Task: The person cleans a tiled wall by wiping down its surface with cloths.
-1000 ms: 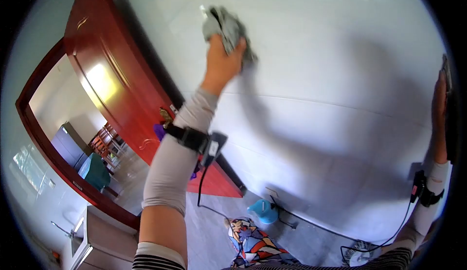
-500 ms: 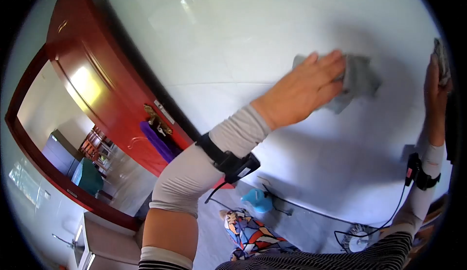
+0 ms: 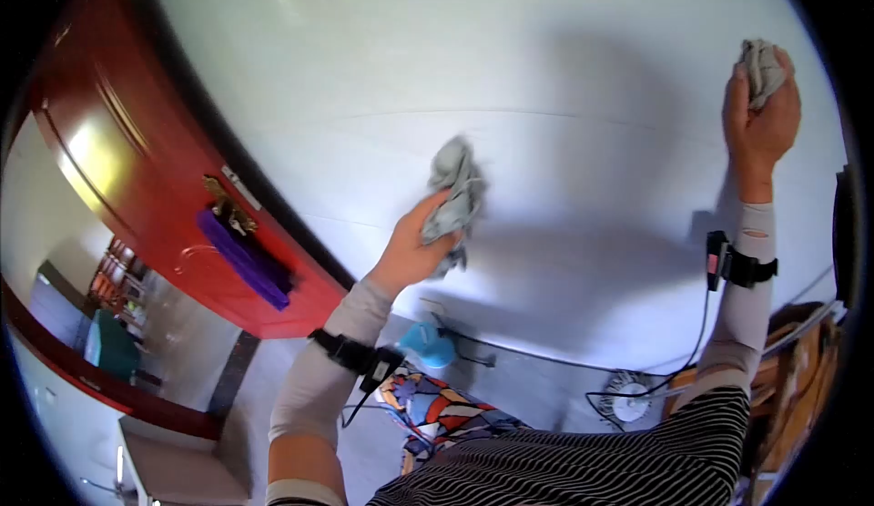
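My left hand [image 3: 411,249] is closed around a crumpled grey cloth [image 3: 455,192], held against or close to the white wall [image 3: 364,169]. Higher up at the right, my right hand [image 3: 763,128] grips a second grey cloth [image 3: 761,73] near the same wall. Both forearms wear light sleeves with black straps and small devices, and a cable hangs from each.
A red door [image 3: 173,178] with a brass handle and a purple cloth [image 3: 244,260] stands open at the left. On the floor are a blue container [image 3: 428,344], a fan-like round object [image 3: 628,398] and cables. Wooden furniture [image 3: 801,388] is at the lower right.
My left hand and its cloth swept right across the wall, then came back left and lower. My right hand with its cloth now shows further into view. The view has shifted rightward.
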The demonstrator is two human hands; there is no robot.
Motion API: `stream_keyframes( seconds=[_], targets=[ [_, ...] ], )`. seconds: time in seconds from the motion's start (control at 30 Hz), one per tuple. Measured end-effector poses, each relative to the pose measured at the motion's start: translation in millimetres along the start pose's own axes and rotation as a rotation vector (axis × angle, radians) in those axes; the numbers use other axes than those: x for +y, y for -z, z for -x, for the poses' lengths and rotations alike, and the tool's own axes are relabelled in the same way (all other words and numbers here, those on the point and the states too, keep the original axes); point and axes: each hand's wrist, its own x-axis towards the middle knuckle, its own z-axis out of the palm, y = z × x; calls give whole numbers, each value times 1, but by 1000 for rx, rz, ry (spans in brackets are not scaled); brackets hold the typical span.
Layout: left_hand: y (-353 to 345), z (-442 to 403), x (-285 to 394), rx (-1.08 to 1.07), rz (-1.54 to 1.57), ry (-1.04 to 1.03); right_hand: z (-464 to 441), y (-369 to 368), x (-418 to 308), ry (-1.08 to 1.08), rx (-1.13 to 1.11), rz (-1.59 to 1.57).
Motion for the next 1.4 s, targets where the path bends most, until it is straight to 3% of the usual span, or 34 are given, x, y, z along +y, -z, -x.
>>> stream_keyframes(
  seconds=[0.07, 0.2, 0.3, 0.4, 0.5, 0.6, 0.7, 0.73, 0.77, 0.87, 0.97, 1.03, 1.07, 1.2, 1.33, 1.4],
  targets=[
    [-6, 51, -38, -44, 398, 394, -1, 2, -1, -3, -79, 0],
    [-22, 128, -94, -43, 934, 684, 5, 5, -13, 21, -111, -39],
    [-45, 188, -144, 94, 1036, 853, 9, 1, -19, -41, -64, -83],
    [-59, 234, -174, 183, 1231, 914, -2, -1, -31, -266, -192, -152],
    [-62, 262, -174, 198, 1209, 952, -14, -18, -40, -204, -30, -133],
    [-68, 274, -187, 163, 1202, 871, -42, -27, -80, -136, -22, -123],
    [-65, 271, -178, 178, 1206, 821, -74, -49, -151, 2, -47, -262],
    [-62, 271, -175, 211, 1200, 832, -78, -69, -174, 67, 92, -393],
    [-60, 271, -173, 216, 1202, 824, -80, -64, -199, 83, -65, -246],
    [-55, 274, -170, 207, 1208, 868, -80, -78, -271, 258, -44, -415],
    [-56, 277, -176, 243, 1051, 889, -52, -71, -316, 490, -198, -618],
    [-58, 280, -189, 299, 1074, 948, -33, -60, -325, 679, -337, -637],
    [-51, 277, -161, 318, 1076, 888, -26, -56, -325, 696, -326, -648],
    [-46, 285, -177, 283, 1223, 851, -7, -35, -281, 763, -459, -749],
    [-45, 286, -163, 312, 1168, 901, -5, -5, -215, 596, -604, -575],
    [-38, 281, -135, 303, 1163, 856, -9, 15, -188, 547, -547, -547]
  ],
)
